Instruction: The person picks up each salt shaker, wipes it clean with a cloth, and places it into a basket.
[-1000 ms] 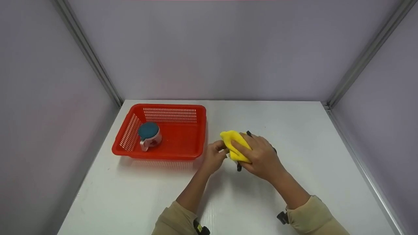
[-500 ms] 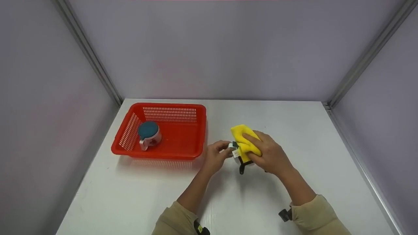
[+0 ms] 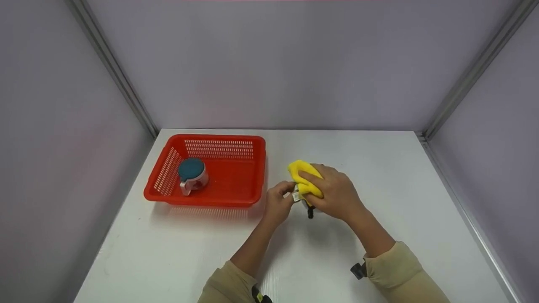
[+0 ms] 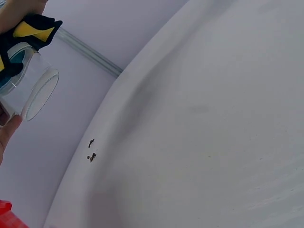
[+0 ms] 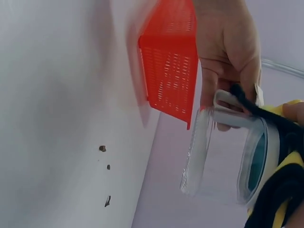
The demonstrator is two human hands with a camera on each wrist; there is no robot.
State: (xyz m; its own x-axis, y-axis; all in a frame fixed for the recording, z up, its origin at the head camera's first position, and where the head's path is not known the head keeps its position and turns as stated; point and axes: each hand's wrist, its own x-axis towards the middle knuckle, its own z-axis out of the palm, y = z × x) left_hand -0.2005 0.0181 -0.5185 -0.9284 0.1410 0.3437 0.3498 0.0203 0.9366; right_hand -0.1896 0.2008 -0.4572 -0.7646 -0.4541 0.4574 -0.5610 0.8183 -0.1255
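Note:
My left hand (image 3: 278, 204) pinches the handle of a clear jar (image 5: 221, 161), which is held tilted above the table. A teal lid (image 5: 258, 161) shows through the jar's wall in the right wrist view. My right hand (image 3: 337, 195) grips a bunched yellow cloth (image 3: 303, 179) with dark edging and presses it over the lidded end. A pale tag (image 3: 297, 196) sticks out beside the left fingertips. From the head view, the cloth and right hand hide most of the jar.
To the left stands a red basket (image 3: 233, 201) with slotted walls. Inside it is another clear handled jar (image 3: 197, 182) under a teal lid (image 3: 191, 168). Grey panels (image 3: 269, 67) enclose the white table (image 3: 168, 256) at the back and sides.
The right hand with the cloth shifted right, then came back left over the jar. My left hand keeps its grip on the handle almost in place. The basket has not moved.

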